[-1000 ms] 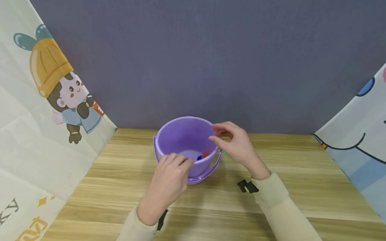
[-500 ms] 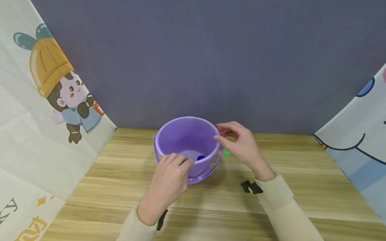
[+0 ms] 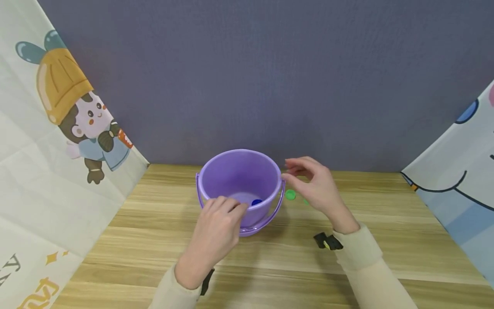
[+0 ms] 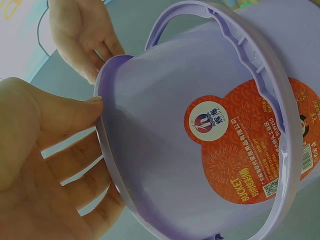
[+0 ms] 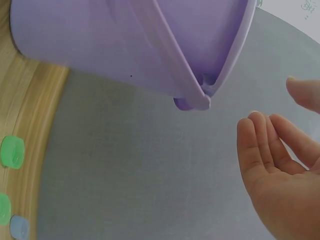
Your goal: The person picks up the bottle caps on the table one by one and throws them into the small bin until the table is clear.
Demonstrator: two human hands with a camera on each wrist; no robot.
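Note:
A purple bucket [image 3: 239, 171] stands upright on the wooden table, its handle hanging down at the near side. My left hand [image 3: 216, 236] holds the near rim; in the left wrist view the thumb presses the outside and the fingers lie behind the rim. Inside, a dark blue cap [image 3: 256, 202] shows, partly hidden by the near rim. My right hand [image 3: 314, 184], fingers gently bent and holding nothing, hovers just right of the bucket. Below it lie a green cap [image 3: 290, 195] and another green cap [image 5: 4, 209], with a light blue cap [image 5: 19, 227] visible in the right wrist view.
A dark grey panel [image 3: 262, 86] rises behind the table [image 3: 162, 231]. Printed white sheets stand at the left [image 3: 31, 171] and right sides. Black straps [image 3: 328, 241] are on the wrists.
A blurred red piece seen in the bucket a second ago is out of sight. My right hand has drawn right, away from the rim, uncovering green caps. The left hand stays put.

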